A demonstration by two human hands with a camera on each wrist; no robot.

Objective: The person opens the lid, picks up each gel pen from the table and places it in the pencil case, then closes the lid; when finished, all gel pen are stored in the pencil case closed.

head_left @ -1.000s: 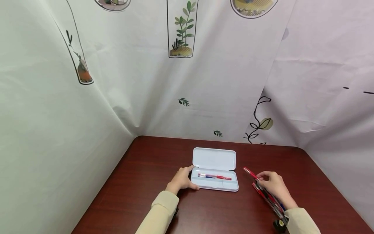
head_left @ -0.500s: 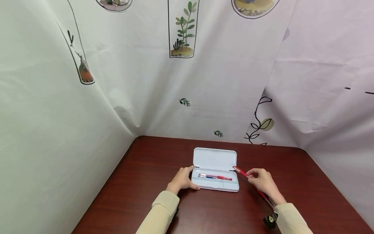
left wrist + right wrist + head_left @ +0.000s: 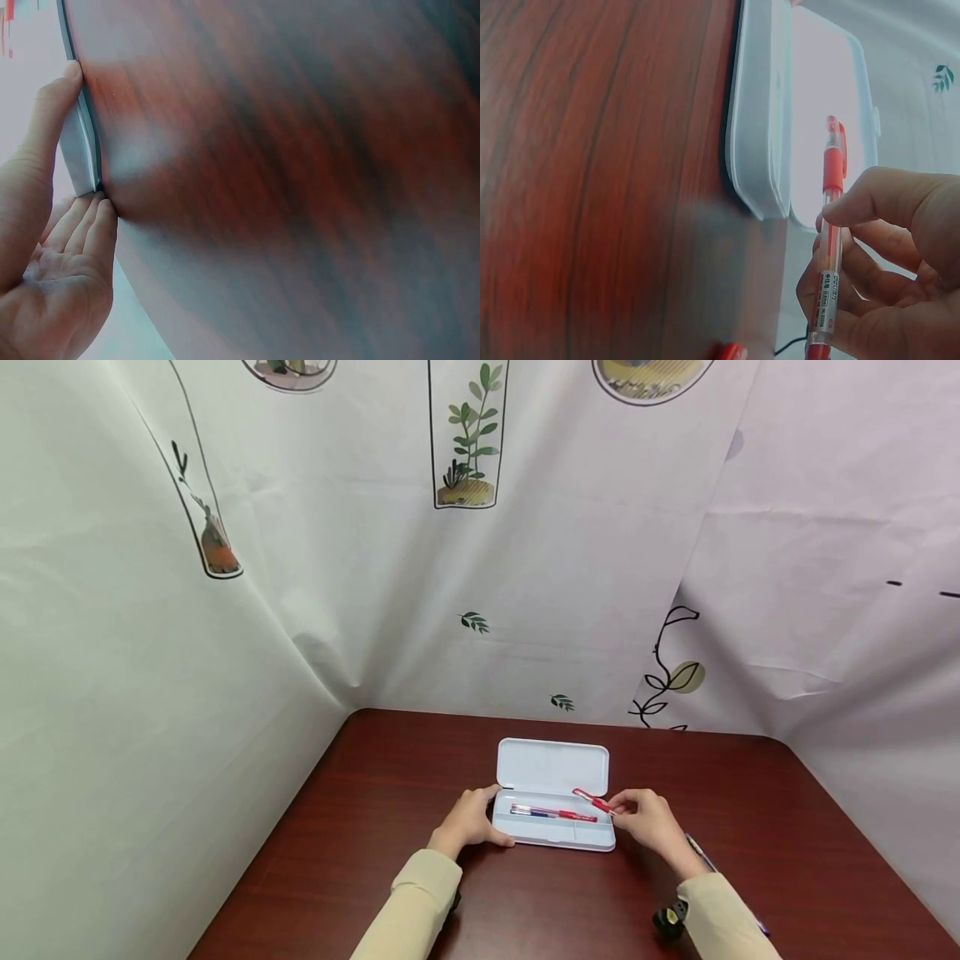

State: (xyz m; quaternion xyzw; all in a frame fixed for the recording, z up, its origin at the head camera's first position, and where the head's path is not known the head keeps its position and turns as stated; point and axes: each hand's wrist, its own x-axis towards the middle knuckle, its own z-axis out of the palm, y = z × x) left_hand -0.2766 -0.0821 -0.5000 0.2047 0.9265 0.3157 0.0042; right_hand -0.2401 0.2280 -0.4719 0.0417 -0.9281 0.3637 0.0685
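A pale blue pencil case [image 3: 552, 766] lies unfolded on the table, its lid leaning back. In its rear compartment are a red pen [image 3: 576, 816] and a blue pen [image 3: 534, 812], side by side. My left hand [image 3: 467, 818] grips the case's left end, thumb at the front edge and fingers behind; the left wrist view shows that hand [image 3: 45, 187] spanning the end. My right hand [image 3: 648, 821] pinches a clear-barrelled red gel pen [image 3: 832, 169] between thumb and fingers. The pen's capped end reaches over the case's right part, tilted toward the lid.
More pens [image 3: 701, 852] lie on the dark red wooden table [image 3: 540, 902], mostly hidden under my right forearm. A red pen end [image 3: 731, 352] shows low in the right wrist view. A patterned white cloth wall [image 3: 420, 660] stands behind the table.
My right hand has carried the red gel pen leftward from beside the loose pens to over the case's right end. My left hand has stayed on the case.
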